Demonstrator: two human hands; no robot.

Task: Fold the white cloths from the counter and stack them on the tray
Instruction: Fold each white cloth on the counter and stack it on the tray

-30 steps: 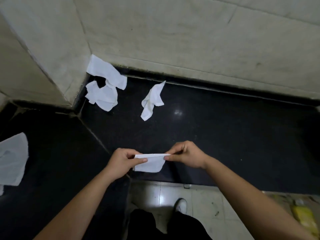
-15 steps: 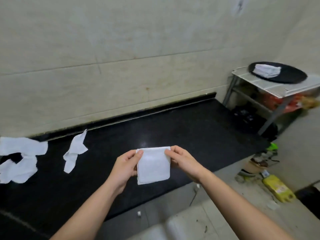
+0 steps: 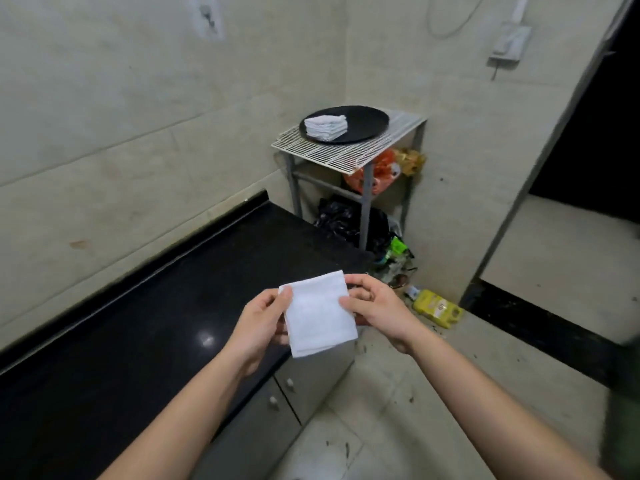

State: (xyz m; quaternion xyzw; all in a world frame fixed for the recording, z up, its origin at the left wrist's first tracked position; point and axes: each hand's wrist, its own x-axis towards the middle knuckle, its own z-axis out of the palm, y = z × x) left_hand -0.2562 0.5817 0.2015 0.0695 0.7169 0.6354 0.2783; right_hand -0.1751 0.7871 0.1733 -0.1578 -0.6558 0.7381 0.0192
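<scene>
Both hands (image 3: 322,317) still grip folded cloth (image 3: 318,315); tray (image 3: 367,124) now nearer.

light: dim, flat indoor | glare: small white highlight on the black counter (image 3: 207,339), left of the folded cloth (image 3: 317,315) | shadows: soft, faint | blur: smeared dark patch at far right edge | distortion: wide-angle bending of wall lines
</scene>
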